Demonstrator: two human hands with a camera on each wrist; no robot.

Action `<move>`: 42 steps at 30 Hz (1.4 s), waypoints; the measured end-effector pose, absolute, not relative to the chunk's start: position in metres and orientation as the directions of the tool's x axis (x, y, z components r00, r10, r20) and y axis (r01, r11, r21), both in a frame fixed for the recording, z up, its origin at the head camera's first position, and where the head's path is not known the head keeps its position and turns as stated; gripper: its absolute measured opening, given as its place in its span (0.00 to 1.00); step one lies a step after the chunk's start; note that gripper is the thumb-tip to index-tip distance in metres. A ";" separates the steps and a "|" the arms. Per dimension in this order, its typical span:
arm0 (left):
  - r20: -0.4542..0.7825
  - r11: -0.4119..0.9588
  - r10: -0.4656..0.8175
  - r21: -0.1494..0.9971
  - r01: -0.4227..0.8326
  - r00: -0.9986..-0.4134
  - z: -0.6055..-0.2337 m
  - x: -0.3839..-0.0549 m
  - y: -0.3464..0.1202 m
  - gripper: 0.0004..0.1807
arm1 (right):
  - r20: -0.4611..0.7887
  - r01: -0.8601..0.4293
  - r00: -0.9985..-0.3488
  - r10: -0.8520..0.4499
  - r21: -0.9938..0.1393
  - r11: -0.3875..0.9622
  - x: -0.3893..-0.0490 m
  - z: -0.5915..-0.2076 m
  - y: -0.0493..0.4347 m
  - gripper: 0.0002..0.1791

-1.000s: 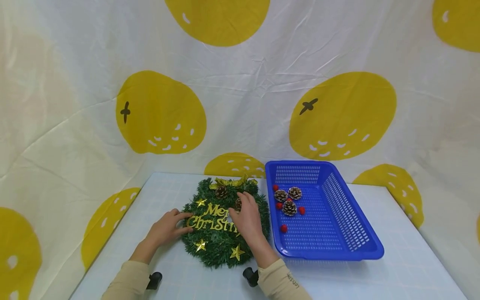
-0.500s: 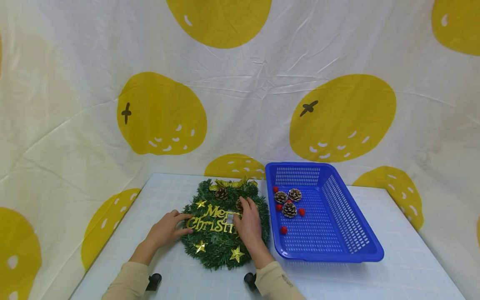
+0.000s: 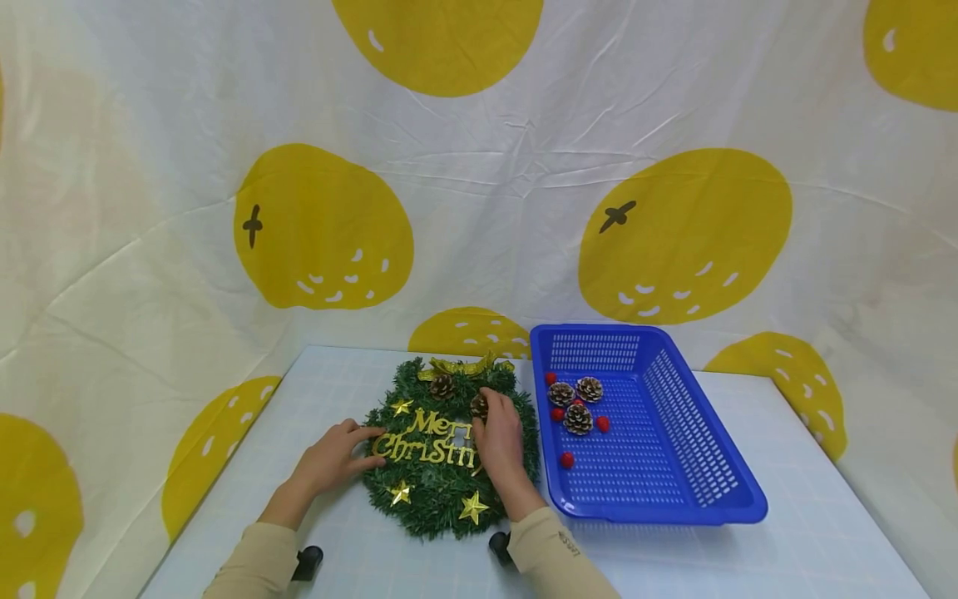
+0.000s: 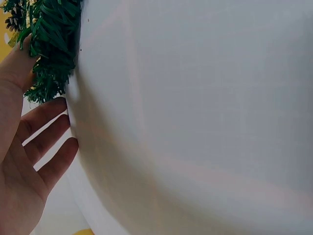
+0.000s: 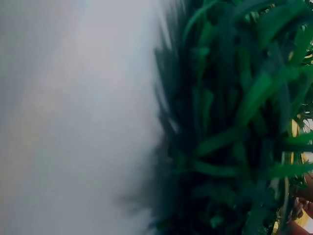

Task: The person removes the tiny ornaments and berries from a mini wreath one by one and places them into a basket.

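A green tinsel wreath [image 3: 434, 516] lies on the table, with gold "Merry Christmas" lettering [image 3: 427, 449] across its middle. The left hand [image 3: 333, 456] rests at the wreath's left edge, thumb and index fingertips touching beside the letter C. In the left wrist view, the other fingers [image 4: 56, 159] stretch out loosely below the greenery [image 4: 54, 49]. At the wreath's upper right, the right hand [image 3: 500, 437] pinches a pine cone [image 3: 478, 406] and covers the end of the lettering. Greenery [image 5: 234, 122] fills much of the right wrist view. Another pine cone [image 3: 441, 386] sits near the top.
A blue plastic basket [image 3: 659, 499] stands right of the wreath, holding pine cones [image 3: 578, 418] and several red berries [image 3: 567, 459]. A gold bow [image 3: 464, 366] tops the wreath, with gold stars [image 3: 473, 507] around it. Behind the table [image 3: 816, 516] hangs a fruit-print cloth [image 3: 524, 241].
The right hand has shifted slightly right and its fingers have closed in around the pine cone, uncovering more of the lettering. The left hand stays in place.
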State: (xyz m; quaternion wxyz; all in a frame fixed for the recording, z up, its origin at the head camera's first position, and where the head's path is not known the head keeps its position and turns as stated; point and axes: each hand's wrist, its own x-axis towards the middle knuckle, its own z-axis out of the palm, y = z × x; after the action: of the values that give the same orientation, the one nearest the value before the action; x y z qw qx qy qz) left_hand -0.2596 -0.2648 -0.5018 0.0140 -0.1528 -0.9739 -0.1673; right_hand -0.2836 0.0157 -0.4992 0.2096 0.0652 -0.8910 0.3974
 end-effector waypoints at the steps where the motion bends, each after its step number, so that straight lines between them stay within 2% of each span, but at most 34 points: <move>1: 0.079 0.897 0.293 0.321 0.303 -0.953 -0.502 -0.260 -0.265 0.32 | 0.423 -0.279 -0.905 0.056 -0.684 0.674 -0.284 -0.499 0.016 0.26; 23: 0.067 0.900 0.287 0.324 0.293 -0.956 -0.501 -0.259 -0.264 0.32 | 0.369 -0.292 -0.928 0.043 -0.796 0.530 -0.273 -0.466 0.018 0.27; 34: 0.065 0.900 0.288 0.322 0.293 -0.956 -0.502 -0.260 -0.265 0.32 | 0.364 -0.302 -0.931 0.019 -0.797 0.523 -0.266 -0.427 0.029 0.25; 42: 0.094 0.891 0.309 0.319 0.322 -0.947 -0.501 -0.260 -0.265 0.32 | 0.411 -0.326 -0.911 0.041 -0.776 0.540 -0.273 -0.393 0.045 0.23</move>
State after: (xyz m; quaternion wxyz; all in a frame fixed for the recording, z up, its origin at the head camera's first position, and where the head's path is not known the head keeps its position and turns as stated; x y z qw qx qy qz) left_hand -0.2597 -0.2652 -0.5014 0.0204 -0.1622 -0.9722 -0.1675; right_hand -0.2731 0.0454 -0.3927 0.1942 0.0831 -0.8559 0.4721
